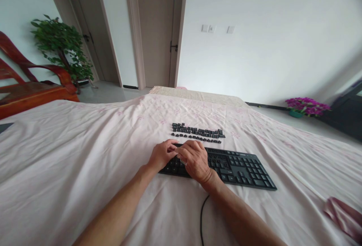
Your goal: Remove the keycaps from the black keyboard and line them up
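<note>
A black keyboard (240,166) lies on the pale pink cloth (85,155) that covers the table. Both hands rest on its left part. My left hand (161,154) sits over the left end with fingers curled and pinched together. My right hand (195,160) lies just right of it, fingers bent down onto the keys and meeting the left fingertips. What the fingers hold, if anything, is hidden. Beyond the keyboard, several loose black keycaps (197,132) are laid out in rows on the cloth. A black cable (202,216) runs from the keyboard towards me.
A wooden chair (31,87) stands at the left with a green potted plant (60,46) behind it. Doors (155,31) are in the far wall. Purple flowers (307,106) sit on the floor at the right. A pink folded cloth (343,216) lies at the lower right.
</note>
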`<action>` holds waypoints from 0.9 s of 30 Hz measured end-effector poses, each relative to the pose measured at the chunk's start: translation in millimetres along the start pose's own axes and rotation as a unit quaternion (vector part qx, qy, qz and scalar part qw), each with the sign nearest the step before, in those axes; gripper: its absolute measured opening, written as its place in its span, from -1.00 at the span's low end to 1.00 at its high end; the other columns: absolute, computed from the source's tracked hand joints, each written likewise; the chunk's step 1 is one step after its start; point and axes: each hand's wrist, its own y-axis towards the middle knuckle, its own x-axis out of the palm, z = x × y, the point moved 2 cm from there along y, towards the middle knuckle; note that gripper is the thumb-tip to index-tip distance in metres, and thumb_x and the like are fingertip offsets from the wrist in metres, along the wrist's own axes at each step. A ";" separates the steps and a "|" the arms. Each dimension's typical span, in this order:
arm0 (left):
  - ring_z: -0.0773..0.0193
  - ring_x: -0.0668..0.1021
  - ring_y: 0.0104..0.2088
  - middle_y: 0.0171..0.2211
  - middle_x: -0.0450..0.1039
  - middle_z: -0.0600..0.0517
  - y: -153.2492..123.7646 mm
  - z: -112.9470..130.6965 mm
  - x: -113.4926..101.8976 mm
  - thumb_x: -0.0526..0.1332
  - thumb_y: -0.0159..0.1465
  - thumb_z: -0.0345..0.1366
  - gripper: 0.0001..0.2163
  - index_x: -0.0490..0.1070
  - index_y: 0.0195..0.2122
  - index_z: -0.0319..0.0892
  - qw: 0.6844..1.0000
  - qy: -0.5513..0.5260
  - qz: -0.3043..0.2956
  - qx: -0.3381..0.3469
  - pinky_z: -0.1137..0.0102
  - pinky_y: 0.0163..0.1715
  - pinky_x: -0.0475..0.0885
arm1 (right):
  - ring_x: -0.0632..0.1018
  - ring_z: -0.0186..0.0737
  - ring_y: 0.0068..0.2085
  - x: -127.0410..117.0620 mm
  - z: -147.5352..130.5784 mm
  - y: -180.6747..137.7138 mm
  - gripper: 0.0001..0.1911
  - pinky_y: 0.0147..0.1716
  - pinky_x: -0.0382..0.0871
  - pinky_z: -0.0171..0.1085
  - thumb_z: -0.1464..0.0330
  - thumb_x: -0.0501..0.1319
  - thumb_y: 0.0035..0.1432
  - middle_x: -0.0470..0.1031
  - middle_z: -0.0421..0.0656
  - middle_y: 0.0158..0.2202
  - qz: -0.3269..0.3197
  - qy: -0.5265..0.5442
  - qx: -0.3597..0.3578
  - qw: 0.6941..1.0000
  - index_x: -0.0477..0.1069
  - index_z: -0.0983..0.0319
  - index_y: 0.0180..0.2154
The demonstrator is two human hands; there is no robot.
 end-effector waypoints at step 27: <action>0.32 0.55 -0.36 -0.24 0.50 0.01 5.7 -14.5 0.3 0.16 0.22 -0.24 -0.65 0.35 0.04 -0.16 0.990 -0.128 0.058 -0.001 0.42 -0.29 0.46 | 0.54 -0.21 -0.25 27.5 148.9 72.5 -0.82 -0.38 0.23 -0.36 0.28 0.22 0.09 0.58 -0.20 -0.32 -0.149 -0.013 0.355 0.923 0.57 0.11 -0.27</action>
